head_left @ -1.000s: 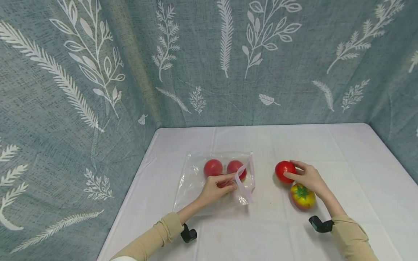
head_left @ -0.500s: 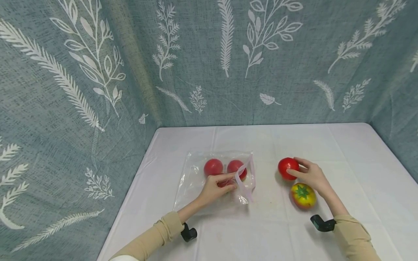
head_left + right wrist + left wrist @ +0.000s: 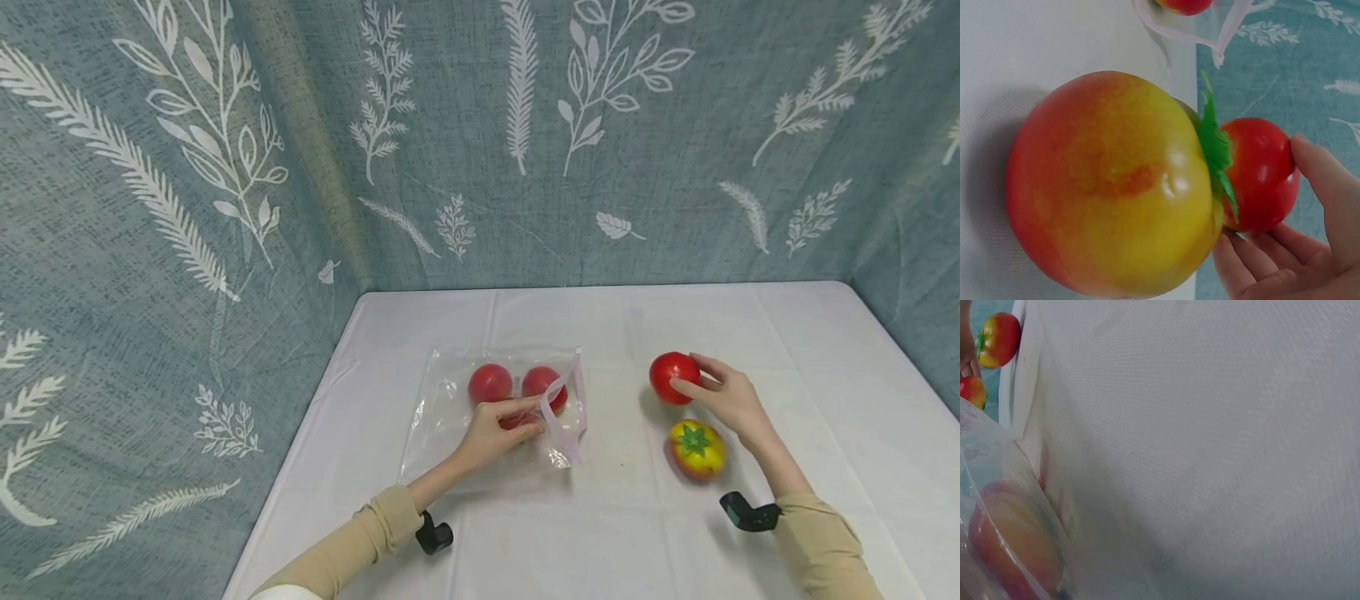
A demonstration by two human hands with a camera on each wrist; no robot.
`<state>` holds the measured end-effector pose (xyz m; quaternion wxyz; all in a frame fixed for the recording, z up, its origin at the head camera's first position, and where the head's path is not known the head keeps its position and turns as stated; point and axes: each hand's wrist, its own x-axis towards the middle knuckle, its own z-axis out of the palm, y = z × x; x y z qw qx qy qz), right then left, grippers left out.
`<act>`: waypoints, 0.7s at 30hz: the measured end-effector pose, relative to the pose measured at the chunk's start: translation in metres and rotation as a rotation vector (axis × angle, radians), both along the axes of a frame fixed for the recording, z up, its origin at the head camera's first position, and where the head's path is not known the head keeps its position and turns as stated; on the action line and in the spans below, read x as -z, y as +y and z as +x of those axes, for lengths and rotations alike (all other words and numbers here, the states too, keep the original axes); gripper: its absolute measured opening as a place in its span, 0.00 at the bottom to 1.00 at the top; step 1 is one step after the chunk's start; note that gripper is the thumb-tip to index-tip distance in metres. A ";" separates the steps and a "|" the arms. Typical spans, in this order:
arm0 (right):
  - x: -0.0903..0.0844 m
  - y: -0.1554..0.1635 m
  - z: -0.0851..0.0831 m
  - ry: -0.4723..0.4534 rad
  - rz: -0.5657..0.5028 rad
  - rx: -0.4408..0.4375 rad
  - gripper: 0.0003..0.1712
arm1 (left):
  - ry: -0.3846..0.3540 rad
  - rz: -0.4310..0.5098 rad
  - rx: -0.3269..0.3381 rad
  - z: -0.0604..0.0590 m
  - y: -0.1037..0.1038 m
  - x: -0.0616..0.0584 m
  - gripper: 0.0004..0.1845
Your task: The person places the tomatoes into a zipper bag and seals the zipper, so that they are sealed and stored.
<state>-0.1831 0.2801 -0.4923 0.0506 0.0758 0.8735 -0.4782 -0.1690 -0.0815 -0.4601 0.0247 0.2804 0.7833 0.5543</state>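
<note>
My right hand (image 3: 723, 396) grips a red tomato (image 3: 672, 377) and holds it just above the white tablecloth (image 3: 787, 350); the right wrist view shows fingers (image 3: 1272, 253) curled round that tomato (image 3: 1260, 172). A yellow-red tomato with a green stem (image 3: 697, 449) lies on the cloth below it, large in the right wrist view (image 3: 1116, 187). My left hand (image 3: 498, 429) pinches the open mouth of a clear zip bag (image 3: 450, 417) lying flat. Inside the bag are two red tomatoes (image 3: 490, 384) (image 3: 542, 383), and a third shows partly under my fingers.
Teal cloth walls with white leaf prints (image 3: 480, 142) close in the table at the back, left and right. Bare white cloth lies between the bag and the loose tomatoes, and along the near edge.
My right hand has lifted the red tomato off the cloth and carried it up and slightly right, away from the yellow-red one. The left hand and bag have stayed put.
</note>
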 end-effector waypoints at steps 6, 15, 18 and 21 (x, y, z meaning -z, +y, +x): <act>-0.027 -0.010 0.013 -0.022 -0.010 0.039 0.50 | -0.010 0.009 -0.001 0.000 0.000 0.000 0.22; -0.038 -0.011 0.016 0.002 -0.066 0.019 0.48 | -0.008 0.029 0.002 -0.007 -0.001 0.015 0.22; -0.036 -0.010 0.016 0.012 -0.060 0.050 0.48 | -0.005 0.031 -0.003 -0.013 -0.002 0.028 0.23; -0.034 -0.009 0.016 0.021 -0.080 0.067 0.49 | -0.009 0.027 -0.009 -0.016 -0.002 0.033 0.23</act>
